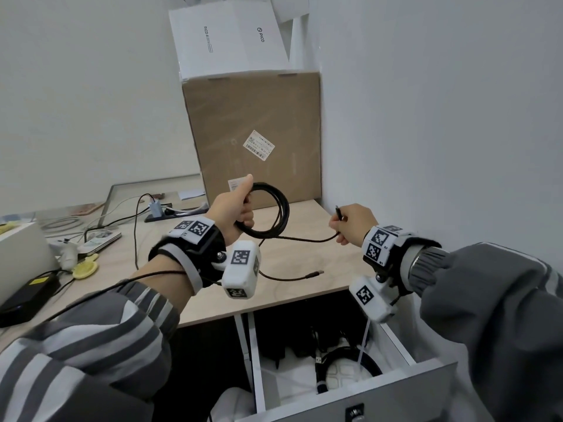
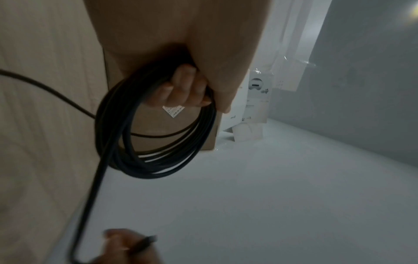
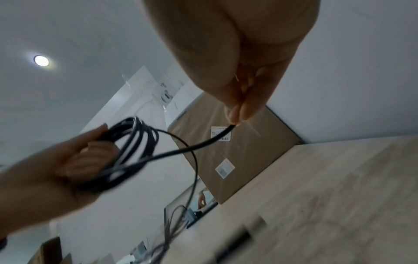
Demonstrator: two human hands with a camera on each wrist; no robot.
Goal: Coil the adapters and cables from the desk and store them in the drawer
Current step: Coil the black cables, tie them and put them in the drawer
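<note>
Holding: left hand [image 1: 234, 208] grips the coiled black cable [image 1: 275, 213] above the table [image 1: 304, 263].
Pinching: right hand [image 1: 355, 223] grasps the cable's free end.
Drawer [image 1: 426, 379]: open below, another coiled cable [image 1: 350, 365] inside.

Cardboard box [image 1: 253, 138]: blocks worktop [image 1: 304, 257] rear. In front of box: bare wood, crossed by one loose cable end [image 1: 316, 273]. Left of box: tangled cables [image 1: 137, 214], charger brick [image 1: 29, 295]. Below, in front: open drawer [image 1: 396, 388], partly filled.
</note>
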